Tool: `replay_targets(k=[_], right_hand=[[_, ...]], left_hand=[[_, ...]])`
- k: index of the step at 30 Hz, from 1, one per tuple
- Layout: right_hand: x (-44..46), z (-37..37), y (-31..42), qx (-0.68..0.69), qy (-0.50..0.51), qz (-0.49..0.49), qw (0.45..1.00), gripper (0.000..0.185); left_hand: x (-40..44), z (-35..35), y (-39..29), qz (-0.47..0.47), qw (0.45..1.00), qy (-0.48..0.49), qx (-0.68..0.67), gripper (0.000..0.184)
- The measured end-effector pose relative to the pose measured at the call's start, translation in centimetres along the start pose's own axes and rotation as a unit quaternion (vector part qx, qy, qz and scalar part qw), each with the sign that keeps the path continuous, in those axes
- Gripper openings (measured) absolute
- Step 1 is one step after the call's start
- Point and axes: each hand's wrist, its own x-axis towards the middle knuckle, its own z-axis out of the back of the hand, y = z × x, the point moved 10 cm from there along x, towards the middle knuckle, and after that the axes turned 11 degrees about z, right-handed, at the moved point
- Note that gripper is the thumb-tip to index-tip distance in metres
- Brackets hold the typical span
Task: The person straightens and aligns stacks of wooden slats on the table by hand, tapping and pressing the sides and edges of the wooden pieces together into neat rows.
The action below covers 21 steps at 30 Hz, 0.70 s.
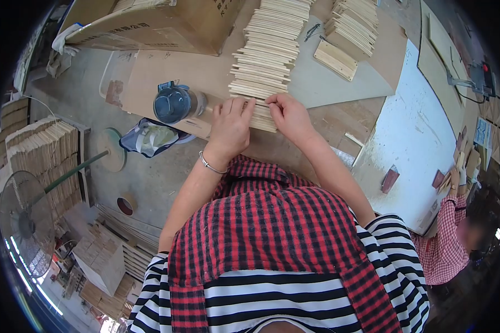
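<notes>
A long row of thin wooden slats [265, 53], stacked on edge against one another, runs away from me across the cardboard-covered table. My left hand [231, 123] is at the left side of the row's near end, its fingers bent over the slat ends. On the opposite side, my right hand [292, 117] has its thumb and forefinger closed on the slats' right ends. The near slats lie between both hands, and their contact points are partly hidden by my fingers. A large blue-lidded water bottle [174, 104] stands left of my left hand.
An open cardboard box [144, 32] sits at the back left. More slats [354, 25] and a drilled wooden board [335, 59] lie at the back right. A fan [26, 222] stands on the left. At far right, a person in a checked sleeve [444, 244] works by a white-topped table [397, 150].
</notes>
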Motion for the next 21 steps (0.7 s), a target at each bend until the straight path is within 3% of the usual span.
replay_targets(k=[7, 10, 21], right_hand=[[0.0, 0.0, -0.5, 0.004, 0.005, -0.025, 1.0, 0.017], [0.0, -0.1, -0.5, 0.004, 0.002, -0.02, 1.0, 0.017], [0.1, 0.0, -0.3, -0.01, 0.007, -0.008, 1.0, 0.017]], left_hand=[[0.4, 0.4, -0.2, -0.016, 1.0, -0.015, -0.01, 0.059], [0.8, 0.1, 0.1, 0.007, 1.0, 0.019, -0.017, 0.072], [1.0, -0.3, 0.0, 0.007, 1.0, 0.021, 0.005, 0.072]])
